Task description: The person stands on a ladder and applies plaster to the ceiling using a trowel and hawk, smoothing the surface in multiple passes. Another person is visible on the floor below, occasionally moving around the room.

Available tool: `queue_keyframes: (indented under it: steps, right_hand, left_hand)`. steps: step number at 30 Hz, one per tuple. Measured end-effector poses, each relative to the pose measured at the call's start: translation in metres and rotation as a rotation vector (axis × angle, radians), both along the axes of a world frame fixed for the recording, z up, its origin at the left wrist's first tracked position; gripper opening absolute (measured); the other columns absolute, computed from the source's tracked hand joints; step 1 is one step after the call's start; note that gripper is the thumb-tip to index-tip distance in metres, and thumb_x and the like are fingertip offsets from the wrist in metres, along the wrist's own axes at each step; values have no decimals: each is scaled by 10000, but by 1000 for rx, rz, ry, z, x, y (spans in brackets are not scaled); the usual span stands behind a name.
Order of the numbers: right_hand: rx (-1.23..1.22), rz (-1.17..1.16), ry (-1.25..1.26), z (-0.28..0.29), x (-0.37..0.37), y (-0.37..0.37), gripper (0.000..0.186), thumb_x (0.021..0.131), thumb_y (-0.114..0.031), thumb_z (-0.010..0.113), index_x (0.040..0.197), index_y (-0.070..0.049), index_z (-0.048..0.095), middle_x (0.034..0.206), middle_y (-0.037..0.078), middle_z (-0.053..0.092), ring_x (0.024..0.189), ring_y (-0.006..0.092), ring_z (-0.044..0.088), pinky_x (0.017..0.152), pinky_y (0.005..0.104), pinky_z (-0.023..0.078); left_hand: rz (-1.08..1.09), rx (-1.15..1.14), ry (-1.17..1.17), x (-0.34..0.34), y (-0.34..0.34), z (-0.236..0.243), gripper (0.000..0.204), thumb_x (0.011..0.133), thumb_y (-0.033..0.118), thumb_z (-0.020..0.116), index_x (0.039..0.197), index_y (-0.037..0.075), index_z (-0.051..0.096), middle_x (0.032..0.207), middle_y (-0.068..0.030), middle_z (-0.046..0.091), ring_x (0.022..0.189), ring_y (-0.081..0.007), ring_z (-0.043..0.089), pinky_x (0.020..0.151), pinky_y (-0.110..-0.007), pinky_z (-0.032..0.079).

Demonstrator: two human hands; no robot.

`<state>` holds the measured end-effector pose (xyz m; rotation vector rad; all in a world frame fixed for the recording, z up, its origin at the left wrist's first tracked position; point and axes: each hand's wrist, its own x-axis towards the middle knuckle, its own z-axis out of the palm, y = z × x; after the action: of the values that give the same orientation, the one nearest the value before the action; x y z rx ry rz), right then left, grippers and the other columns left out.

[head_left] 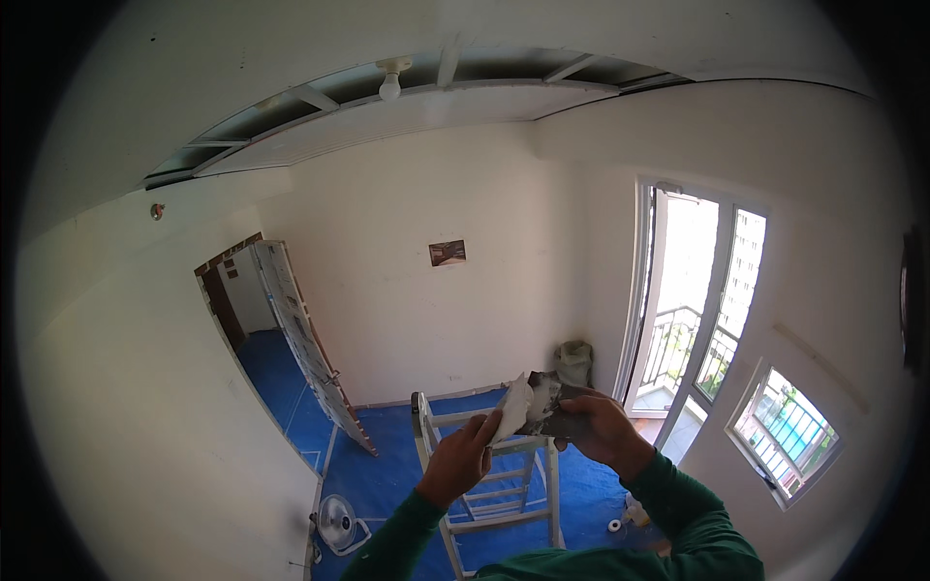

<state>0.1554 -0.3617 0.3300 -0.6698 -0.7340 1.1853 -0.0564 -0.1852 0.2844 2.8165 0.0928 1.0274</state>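
My left hand (455, 462) is closed on a flat piece covered in white (513, 409), tilted upward; whether that is a coated blade or something else I cannot tell. A dark flat scraper blade (548, 411) smeared with white paste is gripped in my right hand (603, 426), thumb on top. The two pieces meet or overlap in front of me, edge against edge. Below both hands stands an aluminium stepladder (494, 526), partly hidden by my arms in green sleeves.
Blue sheeting (387, 426) covers the floor. A door (300, 334) leans open at left, with a fan (337, 523) below it. A full sack (573, 364) sits in the far corner, near the glass balcony door (688, 290). Overhead, a bulb (389, 87) hangs beside a ceiling opening.
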Motion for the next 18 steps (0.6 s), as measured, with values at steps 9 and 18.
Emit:
queue_keyframes:
  steps: [9,18]
  right_hand:
    - [619,-549,-1152,37,3,-4,524,1005,79,489,1506,-63,438,1356,222,589,1186,336,667,988,457,580]
    - [343,-495,-2145,30,39,38,597,938,106,530,1478,-147,505,1430,181,551,1250,358,617,1010,399,585]
  left_hand:
    - [-485,-1464,88,-38,8,15,338,1051,185,561,1291,-44,499,958,-206,725,589,-203,629,504,-328,513]
    - [-570,-1454,-29,-37,-15,38,327,1078,223,533,1262,-47,549,926,-190,737,551,-154,616,472,-280,493]
